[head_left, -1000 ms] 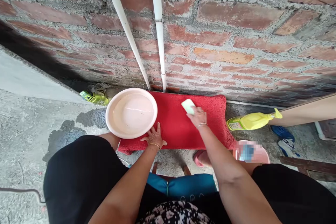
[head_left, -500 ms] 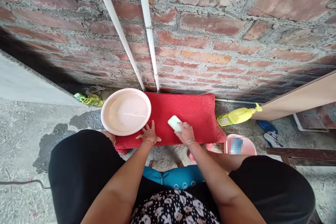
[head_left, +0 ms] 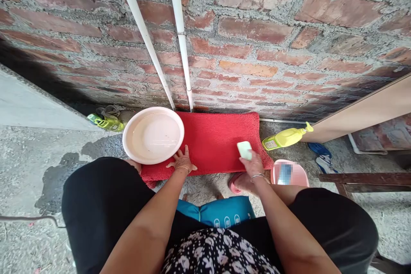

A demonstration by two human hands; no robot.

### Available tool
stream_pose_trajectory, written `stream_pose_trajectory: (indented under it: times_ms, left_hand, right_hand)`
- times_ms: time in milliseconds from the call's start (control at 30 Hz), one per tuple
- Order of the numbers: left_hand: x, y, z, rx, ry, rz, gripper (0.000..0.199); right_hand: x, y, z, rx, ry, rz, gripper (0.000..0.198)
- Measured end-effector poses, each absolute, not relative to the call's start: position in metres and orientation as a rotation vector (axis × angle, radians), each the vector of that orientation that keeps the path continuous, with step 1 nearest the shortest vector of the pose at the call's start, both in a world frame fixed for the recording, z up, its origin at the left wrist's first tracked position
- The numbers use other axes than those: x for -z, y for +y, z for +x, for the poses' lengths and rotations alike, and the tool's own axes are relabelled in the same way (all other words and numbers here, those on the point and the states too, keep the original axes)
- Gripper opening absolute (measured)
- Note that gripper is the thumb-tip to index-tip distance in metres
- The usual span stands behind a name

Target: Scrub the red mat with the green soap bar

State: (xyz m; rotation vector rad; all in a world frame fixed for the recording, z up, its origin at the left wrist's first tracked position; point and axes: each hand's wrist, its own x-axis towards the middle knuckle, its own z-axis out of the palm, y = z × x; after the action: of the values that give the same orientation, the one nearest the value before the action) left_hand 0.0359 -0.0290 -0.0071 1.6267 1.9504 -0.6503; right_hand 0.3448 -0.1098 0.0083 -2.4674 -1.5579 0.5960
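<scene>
A red textured mat (head_left: pixel 212 141) lies spread over a low surface between my legs and the wall. My left hand (head_left: pixel 183 162) presses on its near edge, fingers spread, just beside the basin. Against the right part of the mat, my right hand (head_left: pixel 253 163) holds a pale green, rounded block like a bar of soap (head_left: pixel 244 150); its underside is hidden. On the mat's left end sits a pale pink basin (head_left: pixel 128 137) with clear water in it.
A yellow pump bottle (head_left: pixel 285 138) lies right of the mat, above a small pink tub (head_left: pixel 300 175) with blurred contents. Left of the basin is a yellow-green bottle (head_left: pixel 111 124). Two white pipes (head_left: pixel 183 47) run down the brick wall (head_left: pixel 257 30). A wooden bench (head_left: pixel 366 182) is at right.
My right hand has slid to the right across the mat with the pale green block. My left hand stays at the mat's near edge. The view has shifted slightly.
</scene>
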Motion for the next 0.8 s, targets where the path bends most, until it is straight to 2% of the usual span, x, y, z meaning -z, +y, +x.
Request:
stream_pose_trajectory:
  times_ms: [167,400,800]
  left_hand:
    - [0.006,-0.028,0.036,0.659,1.94,1.623,0.129]
    - [0.001,-0.027,0.038,0.688,1.926,1.596,0.13]
    - [0.001,-0.027,0.037,0.685,1.915,1.607,0.131]
  right_hand:
    - [-0.015,-0.106,0.306,-0.871,-1.95,-2.257,0.052]
    - [-0.037,-0.124,0.351,-0.701,-1.281,-2.598,0.057]
    - [-0.037,-0.096,0.374,-0.599,-1.432,-2.918,0.054]
